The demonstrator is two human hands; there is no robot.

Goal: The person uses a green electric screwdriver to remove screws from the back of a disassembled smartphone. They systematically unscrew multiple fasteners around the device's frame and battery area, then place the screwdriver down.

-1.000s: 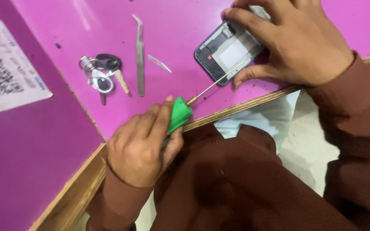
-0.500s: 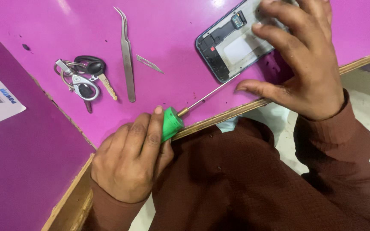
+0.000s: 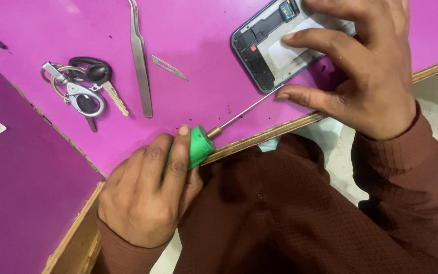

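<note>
Near the pink worktop's front edge, the left hand is still gripping a green-handled screwdriver, its tip apparently now reaching the opened phone, which the right hand's spread fingers are steadying.

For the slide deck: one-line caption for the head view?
Left hand grips green-handled screwdriver, tip at opened phone steadied by right hand.
</note>
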